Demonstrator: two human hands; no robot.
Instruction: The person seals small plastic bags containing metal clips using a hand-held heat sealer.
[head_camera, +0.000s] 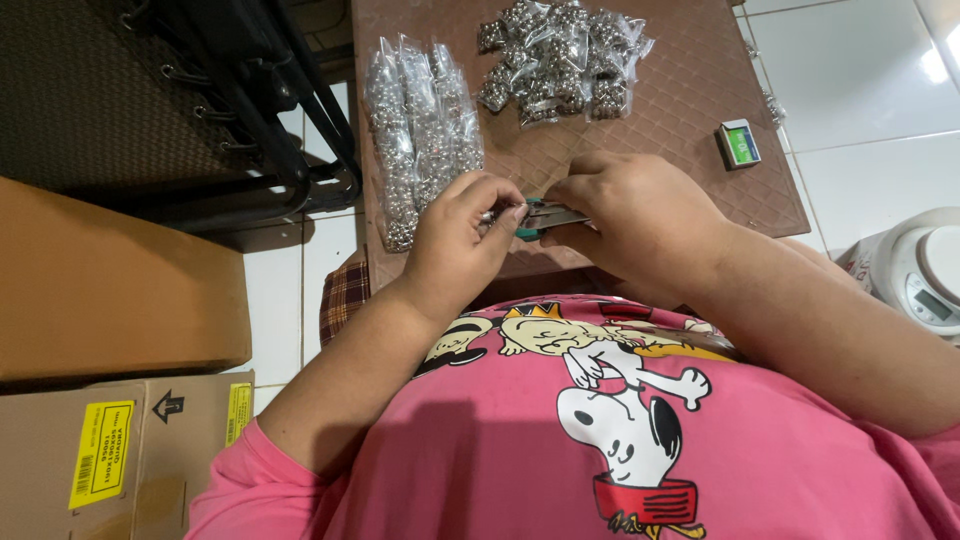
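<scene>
Head view shows both hands pinching green-handled pliers (545, 216) over the brown quilted table (700, 110), left hand (455, 245) at the jaws, right hand (630, 215) on the handles, so I'd judge a steady, close grip works best.

Both hands meet just above the near edge of the brown quilted mat (690, 90). The left hand (460, 245) is curled, its fingertips pinching at a small metal piece. The right hand (630, 210) grips green-handled pliers (545, 217), whose tip touches the left fingertips. On the mat's left side, beyond the left hand, lies a row of clear bags of silver beads (420, 130); at its far edge sits a looser heap of such bags (560, 55). A small green box (740, 143) rests toward the mat's right edge.
</scene>
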